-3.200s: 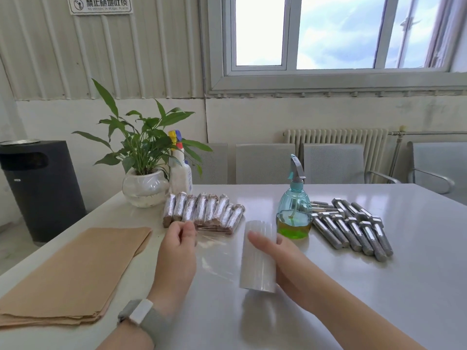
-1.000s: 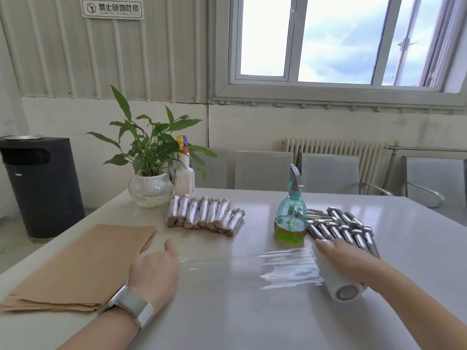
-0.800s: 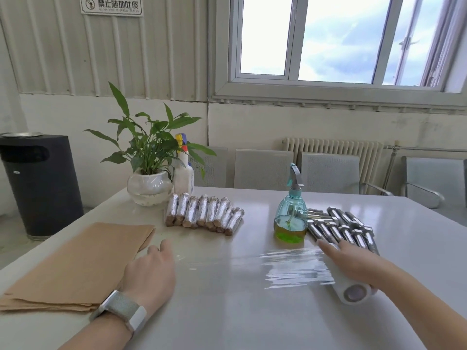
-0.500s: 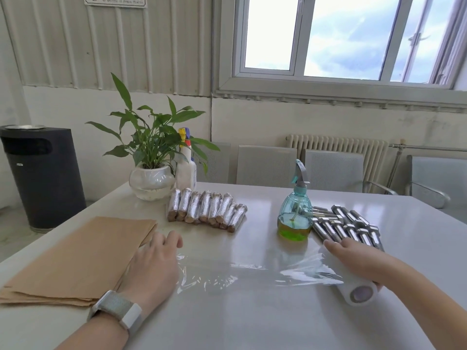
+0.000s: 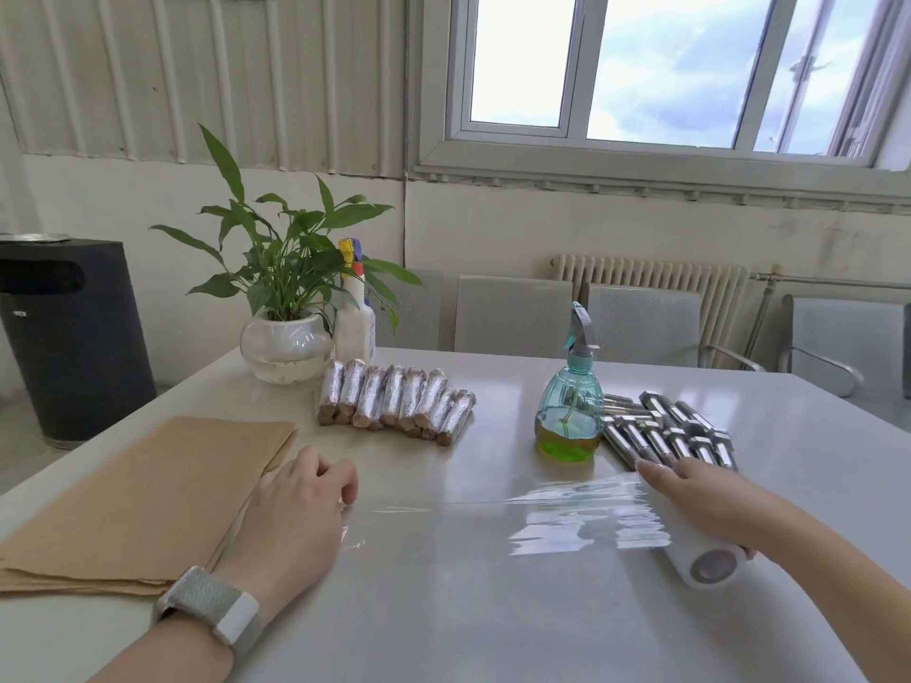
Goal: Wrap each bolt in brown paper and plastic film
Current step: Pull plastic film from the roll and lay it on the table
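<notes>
my right hand (image 5: 700,490) grips the film roll (image 5: 705,559) on the bench (image 5: 493,608); my left hand (image 5: 296,505), fingers curled, pins the plastic film (image 5: 493,515) flat. unwrapped bolts (image 5: 670,436) lie just behind. risk: the film slips free and clings to itself, or tears crooked.

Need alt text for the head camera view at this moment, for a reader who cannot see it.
A left hand pins the free end of clear plastic film to a white table while the right hand holds the film roll. Behind lie wrapped bolts, bare bolts, a spray bottle and brown paper.
</notes>
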The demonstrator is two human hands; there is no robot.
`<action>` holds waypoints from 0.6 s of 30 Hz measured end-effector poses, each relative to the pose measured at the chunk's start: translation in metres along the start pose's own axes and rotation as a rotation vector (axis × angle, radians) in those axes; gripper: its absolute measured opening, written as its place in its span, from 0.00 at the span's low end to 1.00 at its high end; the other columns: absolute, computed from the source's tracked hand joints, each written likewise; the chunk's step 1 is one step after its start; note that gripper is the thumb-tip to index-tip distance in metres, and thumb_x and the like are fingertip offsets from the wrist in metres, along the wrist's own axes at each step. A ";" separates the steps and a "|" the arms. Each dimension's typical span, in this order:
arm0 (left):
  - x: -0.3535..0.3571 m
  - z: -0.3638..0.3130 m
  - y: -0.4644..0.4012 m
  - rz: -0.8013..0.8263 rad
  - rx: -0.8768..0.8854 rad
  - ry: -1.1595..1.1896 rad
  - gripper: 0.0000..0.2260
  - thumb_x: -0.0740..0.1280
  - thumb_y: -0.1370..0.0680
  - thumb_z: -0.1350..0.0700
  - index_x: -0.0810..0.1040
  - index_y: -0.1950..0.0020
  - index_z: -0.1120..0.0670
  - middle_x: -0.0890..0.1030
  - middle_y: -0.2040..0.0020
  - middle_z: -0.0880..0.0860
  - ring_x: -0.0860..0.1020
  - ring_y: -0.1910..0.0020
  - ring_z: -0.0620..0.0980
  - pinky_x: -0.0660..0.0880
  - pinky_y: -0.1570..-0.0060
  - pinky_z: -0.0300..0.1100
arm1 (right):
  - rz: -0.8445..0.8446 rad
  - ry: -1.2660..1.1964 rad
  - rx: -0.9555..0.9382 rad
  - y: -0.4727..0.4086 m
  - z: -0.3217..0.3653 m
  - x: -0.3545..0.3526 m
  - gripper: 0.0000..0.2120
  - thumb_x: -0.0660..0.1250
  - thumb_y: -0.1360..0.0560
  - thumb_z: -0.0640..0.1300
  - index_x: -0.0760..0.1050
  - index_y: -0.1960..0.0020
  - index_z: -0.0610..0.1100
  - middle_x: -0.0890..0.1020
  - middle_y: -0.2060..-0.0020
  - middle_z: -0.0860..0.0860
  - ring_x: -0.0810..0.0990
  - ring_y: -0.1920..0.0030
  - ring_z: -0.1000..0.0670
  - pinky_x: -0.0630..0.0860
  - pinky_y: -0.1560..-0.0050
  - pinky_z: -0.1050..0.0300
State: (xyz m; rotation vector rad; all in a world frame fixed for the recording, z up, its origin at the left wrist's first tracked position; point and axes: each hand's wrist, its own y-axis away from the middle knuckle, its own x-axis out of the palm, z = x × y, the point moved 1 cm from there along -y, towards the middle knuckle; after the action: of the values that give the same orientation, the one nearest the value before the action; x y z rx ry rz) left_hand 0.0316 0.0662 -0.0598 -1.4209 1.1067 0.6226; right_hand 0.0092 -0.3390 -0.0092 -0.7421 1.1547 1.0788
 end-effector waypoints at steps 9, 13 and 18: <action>0.000 -0.001 0.002 -0.025 -0.046 -0.025 0.06 0.61 0.22 0.55 0.74 0.52 0.43 0.69 0.55 0.45 0.74 0.52 0.48 0.59 0.55 0.42 | 0.022 -0.003 0.010 -0.009 -0.003 0.004 0.36 0.46 0.21 0.68 0.67 0.27 0.43 0.75 0.32 0.43 0.73 0.35 0.43 0.69 0.38 0.52; 0.001 0.000 0.002 -0.049 -0.048 -0.002 0.06 0.63 0.23 0.55 0.75 0.55 0.44 0.69 0.57 0.45 0.74 0.54 0.49 0.59 0.56 0.42 | 0.026 0.015 0.017 -0.010 -0.003 0.004 0.33 0.46 0.21 0.67 0.70 0.31 0.44 0.78 0.40 0.44 0.74 0.49 0.44 0.72 0.48 0.51; 0.002 0.001 0.001 -0.027 -0.050 -0.006 0.07 0.59 0.21 0.53 0.74 0.52 0.41 0.68 0.55 0.44 0.74 0.50 0.47 0.59 0.54 0.41 | 0.023 0.019 0.032 -0.010 -0.004 0.005 0.32 0.46 0.22 0.69 0.72 0.37 0.45 0.76 0.53 0.48 0.76 0.53 0.46 0.74 0.55 0.53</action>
State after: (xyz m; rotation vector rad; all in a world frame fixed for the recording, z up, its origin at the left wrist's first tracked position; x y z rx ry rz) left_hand 0.0320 0.0669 -0.0618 -1.4737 1.0720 0.6380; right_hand 0.0173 -0.3444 -0.0156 -0.7167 1.1970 1.0720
